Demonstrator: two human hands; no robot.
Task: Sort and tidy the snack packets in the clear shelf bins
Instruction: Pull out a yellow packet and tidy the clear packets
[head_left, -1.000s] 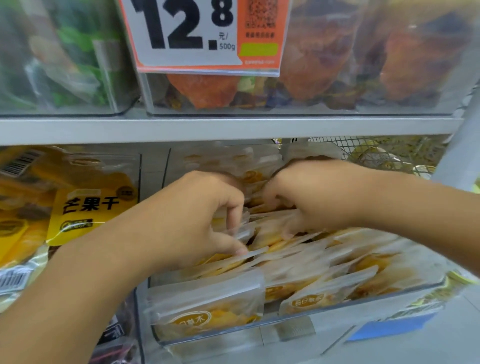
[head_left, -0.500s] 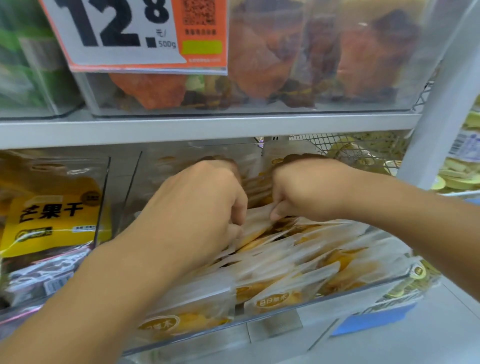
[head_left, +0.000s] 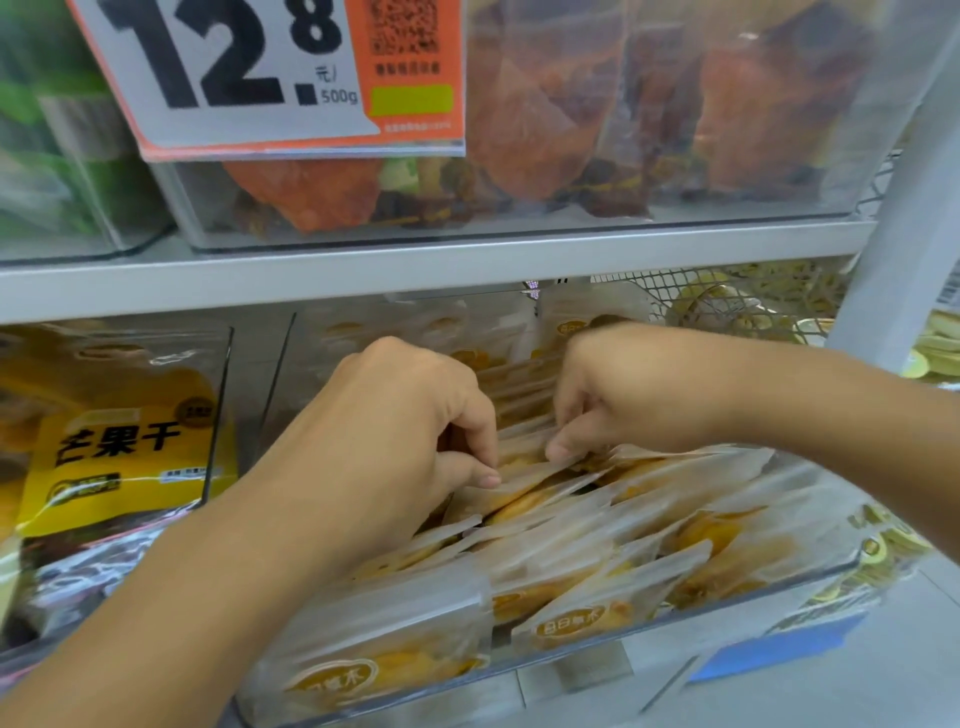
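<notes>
Several small frosted packets of yellow dried fruit (head_left: 613, 566) stand in rows inside a clear shelf bin (head_left: 810, 577) on the lower shelf. My left hand (head_left: 395, 436) is curled over the middle of the rows, thumb and forefinger pinching the top edges of the packets. My right hand (head_left: 618, 395) reaches in from the right, its curled fingers gripping packet tops just opposite the left hand. The fingertips of both hands nearly meet. The packets under my hands are hidden.
A bin to the left holds large yellow mango packets (head_left: 124, 441). The upper shelf (head_left: 415, 265) carries bins of orange dried fruit (head_left: 545, 119) with a 12.8 price tag (head_left: 270, 78). A white upright post (head_left: 904, 223) stands at the right, a wire mesh basket (head_left: 727, 301) behind it.
Both hands have stayed in the same bin, drawing slightly closer and working the packet tops. The camera view has shifted a little to the right and back.
</notes>
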